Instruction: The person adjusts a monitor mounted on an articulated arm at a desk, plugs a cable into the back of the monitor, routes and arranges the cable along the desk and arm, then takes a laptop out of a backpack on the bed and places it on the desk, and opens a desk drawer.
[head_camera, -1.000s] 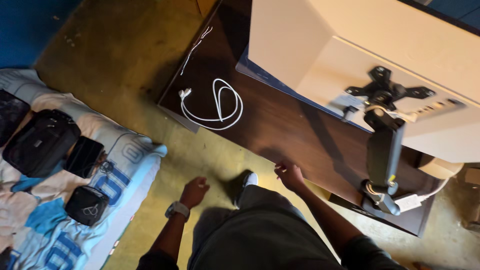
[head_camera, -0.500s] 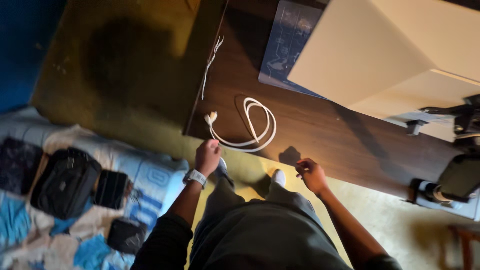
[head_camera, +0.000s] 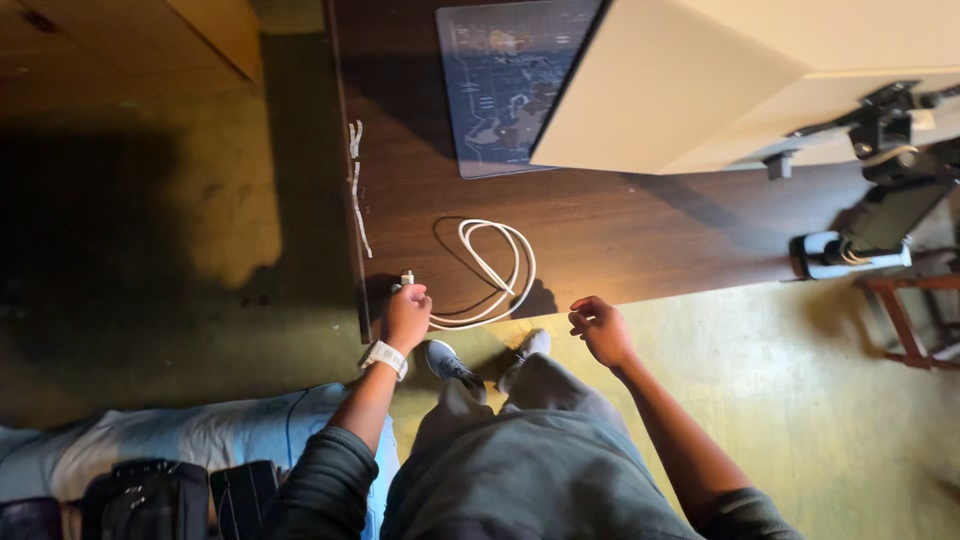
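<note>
**Dark wood desk, white cable pinched at its near-left corner**

Left of the desk: mottled yellow-green floor, worn and patchy, deep in shadow. Below that, pale rumpled bedding with black bags on it.

At the desk's left edge: thin strips of white tape running along the rim. At the near-left corner: left hand, white watch at the wrist, fingers closed on the plug end of a white cable. Smooth, round cord, lying in loose oval loops on the grained brown top just right of that hand, partly over the front edge.

Further right, off the desk's front edge: right hand, loosely curled, holding nothing, near the loops but not touching. Bare floor under it.

Toward the desk's back: translucent grey mat, flat and rectangular, half under a broad cream panel. At the right end: black clamp and arm, white block at its base.

Against half a second ago: left hand now up on the plug rather than just short of it; right hand about where it was.
</note>
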